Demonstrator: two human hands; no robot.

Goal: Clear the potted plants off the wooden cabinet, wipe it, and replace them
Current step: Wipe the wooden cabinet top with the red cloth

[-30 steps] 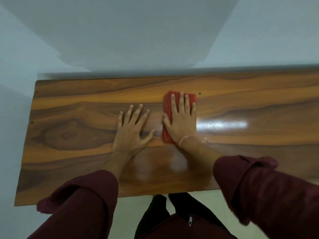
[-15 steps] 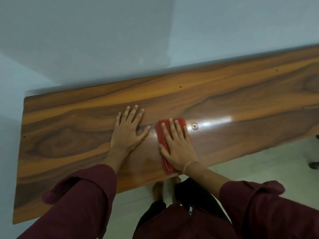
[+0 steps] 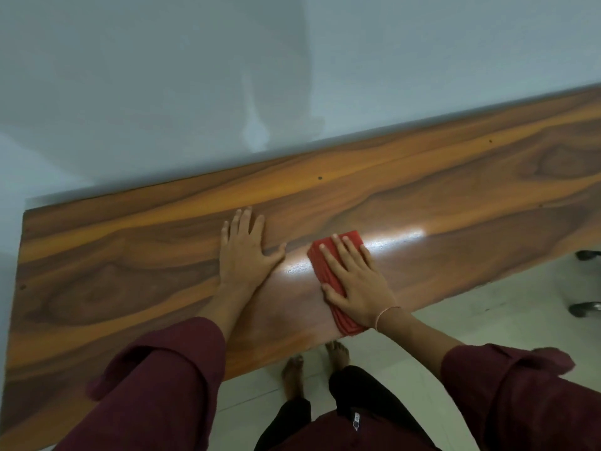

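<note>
The wooden cabinet top (image 3: 455, 196) runs glossy and bare from lower left to upper right, with no potted plants on it. A folded red cloth (image 3: 325, 265) lies near the front edge. My right hand (image 3: 354, 281) presses flat on the cloth with straight fingers. My left hand (image 3: 245, 255) rests flat on the bare wood just left of the cloth, fingers spread. No pots are in view.
A pale wall (image 3: 292, 76) stands right behind the cabinet. Light floor tiles (image 3: 487, 320) lie in front, with my bare feet (image 3: 294, 372) by the cabinet edge. Two dark rounded objects (image 3: 585, 309) sit at the right edge on the floor.
My right hand has slid the red cloth from the back of the top toward the front edge and slightly right. My left hand stays flat on the wood. The view has tilted.
</note>
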